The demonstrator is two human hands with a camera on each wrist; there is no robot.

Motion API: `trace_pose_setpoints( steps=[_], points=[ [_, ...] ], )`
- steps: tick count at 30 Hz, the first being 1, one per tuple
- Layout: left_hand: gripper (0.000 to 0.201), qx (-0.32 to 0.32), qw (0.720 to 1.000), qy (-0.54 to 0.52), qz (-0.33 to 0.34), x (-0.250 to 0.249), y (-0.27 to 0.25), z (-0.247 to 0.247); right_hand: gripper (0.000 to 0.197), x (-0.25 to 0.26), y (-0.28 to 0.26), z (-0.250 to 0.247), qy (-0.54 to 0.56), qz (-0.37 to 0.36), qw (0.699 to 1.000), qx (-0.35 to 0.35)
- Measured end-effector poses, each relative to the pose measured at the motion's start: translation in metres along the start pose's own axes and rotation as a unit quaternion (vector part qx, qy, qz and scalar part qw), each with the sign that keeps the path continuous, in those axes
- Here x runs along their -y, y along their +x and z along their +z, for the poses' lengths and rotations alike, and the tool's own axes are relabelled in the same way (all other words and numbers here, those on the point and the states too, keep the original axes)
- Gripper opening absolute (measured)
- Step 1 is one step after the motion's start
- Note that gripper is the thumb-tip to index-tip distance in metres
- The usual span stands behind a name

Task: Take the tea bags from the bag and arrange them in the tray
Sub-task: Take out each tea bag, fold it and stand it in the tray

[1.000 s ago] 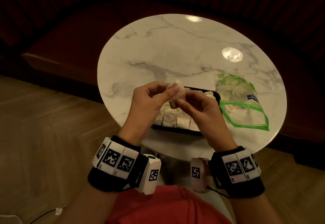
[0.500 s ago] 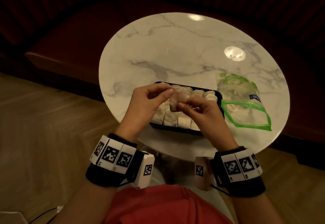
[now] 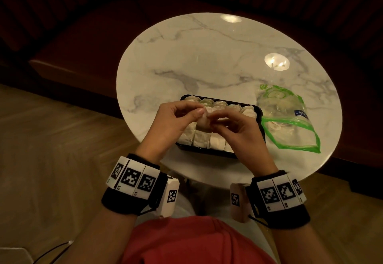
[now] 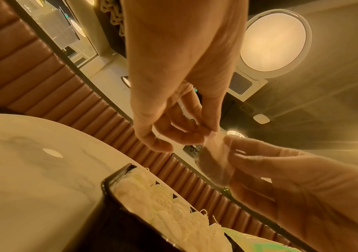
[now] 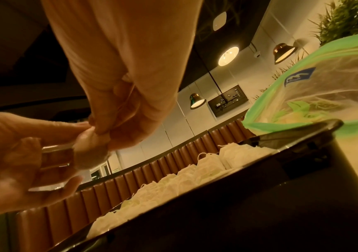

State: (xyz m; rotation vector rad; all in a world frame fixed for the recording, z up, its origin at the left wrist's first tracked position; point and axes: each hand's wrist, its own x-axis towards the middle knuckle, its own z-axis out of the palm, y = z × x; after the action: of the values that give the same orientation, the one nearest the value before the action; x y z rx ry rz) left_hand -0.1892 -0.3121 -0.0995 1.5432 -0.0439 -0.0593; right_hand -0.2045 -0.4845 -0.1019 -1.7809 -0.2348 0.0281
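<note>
Tea bag (image 3: 204,118) pinched between left hand (image 3: 176,118) and right hand (image 3: 238,131), held above black tray (image 3: 261,116) on marble tabletop (image 3: 207,56). Tray nearly filled with tea bags in rows. Bag to be flattened, string tucked, then lowered into free gap. Zip bag (image 3: 288,122) beside tray: blue label seen, writing not readable.

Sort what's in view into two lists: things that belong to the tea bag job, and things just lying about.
Part of the job:
- tea bag pinched between the left hand and the right hand
- black tray with rows of tea bags
- green-edged zip bag beside the tray

Just there:
- marble table
- wrist bands with printed markers
- upholstered bench
</note>
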Motion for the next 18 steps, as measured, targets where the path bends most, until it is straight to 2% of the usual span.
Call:
trace_pose_setpoints(
  steps=[3, 7, 9, 11, 13, 18],
  points=[
    [0.015, 0.001, 1.000, 0.004, -0.012, 0.003, 0.000, -0.003, 0.025, -0.002, 0.001, 0.000, 0.005, 0.009, 1.000, -0.002],
    [0.013, -0.044, 0.995, 0.079, -0.041, 0.016, 0.004, -0.013, 0.033, -0.009, 0.004, -0.005, -0.022, 0.087, 0.996, 0.017],
    [0.020, -0.048, 0.985, 0.151, -0.066, 0.024, 0.006, -0.018, 0.035, -0.016, 0.006, -0.006, -0.055, 0.115, 0.991, 0.031],
    [0.036, -0.037, 0.974, 0.197, -0.106, 0.032, 0.003, -0.021, 0.036, -0.022, 0.008, -0.006, -0.100, 0.137, 0.984, 0.059],
    [0.045, -0.022, 0.969, 0.208, -0.130, 0.039, 0.001, -0.022, 0.036, -0.028, 0.010, -0.005, -0.147, 0.139, 0.976, 0.077],
    [0.045, -0.006, 0.966, 0.221, -0.130, 0.043, 0.000, -0.021, 0.037, -0.034, 0.013, 0.004, -0.210, 0.125, 0.965, 0.098]
  ],
)
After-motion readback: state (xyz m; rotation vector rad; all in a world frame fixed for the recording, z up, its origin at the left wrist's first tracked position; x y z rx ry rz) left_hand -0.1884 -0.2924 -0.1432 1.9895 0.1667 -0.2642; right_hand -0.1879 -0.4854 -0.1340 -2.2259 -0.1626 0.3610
